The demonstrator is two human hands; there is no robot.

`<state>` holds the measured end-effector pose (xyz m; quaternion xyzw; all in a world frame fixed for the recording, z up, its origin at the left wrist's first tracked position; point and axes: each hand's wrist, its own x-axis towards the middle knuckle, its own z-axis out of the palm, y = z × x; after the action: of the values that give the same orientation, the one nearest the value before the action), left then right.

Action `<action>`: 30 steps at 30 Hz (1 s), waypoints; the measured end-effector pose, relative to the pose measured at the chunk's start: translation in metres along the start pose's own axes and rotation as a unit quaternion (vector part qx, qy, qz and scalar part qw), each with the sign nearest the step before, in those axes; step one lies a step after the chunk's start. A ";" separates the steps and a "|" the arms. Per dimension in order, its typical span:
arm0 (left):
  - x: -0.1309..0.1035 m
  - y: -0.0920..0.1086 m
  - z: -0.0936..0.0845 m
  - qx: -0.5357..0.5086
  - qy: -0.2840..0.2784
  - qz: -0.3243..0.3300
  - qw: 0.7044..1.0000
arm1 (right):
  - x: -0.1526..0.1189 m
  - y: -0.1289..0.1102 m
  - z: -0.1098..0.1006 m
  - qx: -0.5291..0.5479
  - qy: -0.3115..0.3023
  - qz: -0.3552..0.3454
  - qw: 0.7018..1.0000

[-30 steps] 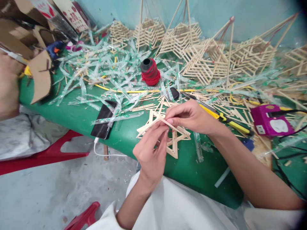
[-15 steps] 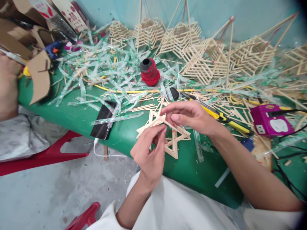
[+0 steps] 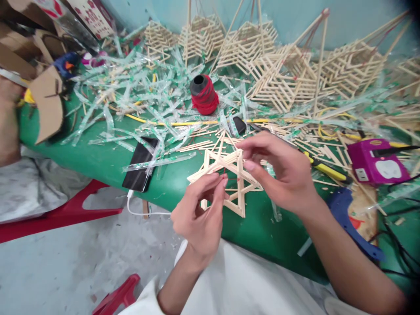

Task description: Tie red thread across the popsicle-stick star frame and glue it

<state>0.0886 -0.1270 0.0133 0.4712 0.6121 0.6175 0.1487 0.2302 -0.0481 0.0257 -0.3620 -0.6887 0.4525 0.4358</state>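
A star of thin wooden sticks [image 3: 241,199] lies at the table's near edge, with red thread [image 3: 233,178] across its middle. My left hand [image 3: 201,210] is closed over the star's left side, thumb and forefinger pinched on the thread near the centre. My right hand [image 3: 278,170] has its fingers curled around the star's upper right corner, forefinger above and thumb below. Part of the star is hidden by both hands. Loose wooden sticks [image 3: 200,146] lie just beyond it.
Behind are a spool of red thread [image 3: 205,98], clear tape strips [image 3: 131,83] and stacked stick frames [image 3: 282,83]. A phone [image 3: 138,175] lies left; a purple box [image 3: 377,162] and a blue tool with an orange trigger [image 3: 344,214] lie right. Another person's arm [image 3: 9,118] is far left.
My right hand has moved right from the star's top to its upper right corner. My left hand still pinches near the centre. The blue tool shows more beside my right forearm.
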 end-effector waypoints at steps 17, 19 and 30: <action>0.005 -0.007 -0.015 0.068 -0.083 0.083 0.991 | -0.040 -0.031 0.043 -0.125 0.102 0.072 0.984; 0.005 -0.008 -0.017 0.077 -0.089 0.093 0.989 | -0.039 -0.031 0.044 -0.112 0.108 0.081 0.985; 0.009 -0.005 -0.019 0.028 -0.057 0.047 0.997 | -0.037 -0.025 0.047 -0.124 0.144 0.047 0.981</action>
<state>0.0674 -0.1309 0.0159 0.5379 0.5970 0.5784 0.1405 0.1974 -0.1035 0.0294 -0.5064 -0.6516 0.3270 0.4606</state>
